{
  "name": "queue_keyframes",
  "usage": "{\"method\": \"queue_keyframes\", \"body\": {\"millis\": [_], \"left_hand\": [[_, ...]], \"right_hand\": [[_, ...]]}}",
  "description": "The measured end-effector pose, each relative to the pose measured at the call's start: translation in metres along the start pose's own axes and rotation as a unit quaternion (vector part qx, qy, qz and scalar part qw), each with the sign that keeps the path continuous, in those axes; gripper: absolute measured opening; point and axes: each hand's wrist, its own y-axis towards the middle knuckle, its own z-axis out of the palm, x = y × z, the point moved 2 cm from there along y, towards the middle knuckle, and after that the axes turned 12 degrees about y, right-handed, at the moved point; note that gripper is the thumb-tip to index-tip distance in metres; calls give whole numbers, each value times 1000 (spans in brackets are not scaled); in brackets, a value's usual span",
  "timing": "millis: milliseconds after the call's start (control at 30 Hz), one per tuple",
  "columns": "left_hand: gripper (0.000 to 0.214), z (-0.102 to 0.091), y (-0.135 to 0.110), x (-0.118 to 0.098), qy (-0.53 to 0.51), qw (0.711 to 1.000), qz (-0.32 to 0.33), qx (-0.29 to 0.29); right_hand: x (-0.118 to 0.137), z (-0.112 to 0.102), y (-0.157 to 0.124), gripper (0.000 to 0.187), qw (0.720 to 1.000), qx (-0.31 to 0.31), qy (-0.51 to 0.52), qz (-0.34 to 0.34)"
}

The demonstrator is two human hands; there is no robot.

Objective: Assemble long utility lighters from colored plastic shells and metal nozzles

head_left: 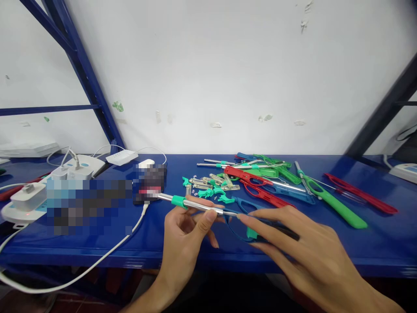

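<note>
Left hand (182, 237): thumb and fingers closed around a silver tube (201, 207) with a green collar (177, 201); tube held slantwise above the front of the table (195, 257), its far end pointing left. Right hand (293, 243): fingers closed on a dark blue casing (235, 233) with a looped opening, fingertips close to the tube's near end. Tube and casing meet between the two hands. One green piece (252, 233) shows at the casing, just under the right fingers; whether it is seated inside cannot be told.

Clear capsules (231, 188): several, small, see-through, lying loose in a heap behind the left hand; contents too small to tell. Green clips (208, 192): several, mixed among the capsules.

Red casing (260, 187): long, with openings, lying behind the right hand, beside the pile's other shells. Green casing (339, 205): farther right, lying aslant. Second red casing (361, 193): beyond it, at the right.

Phone (143, 198): partly blurred, left of the capsules, white cable (138, 226) at its near end. Power strip (24, 213): white, far left, bearing a white plug (29, 196).
</note>
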Motion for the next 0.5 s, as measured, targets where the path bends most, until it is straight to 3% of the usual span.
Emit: {"method": "queue_keyframes", "body": {"millis": [500], "left_hand": [[16, 0, 6, -4, -16, 999, -42, 28]], "right_hand": [[-2, -1, 0, 51, 1000, -12, 7, 12]]}}
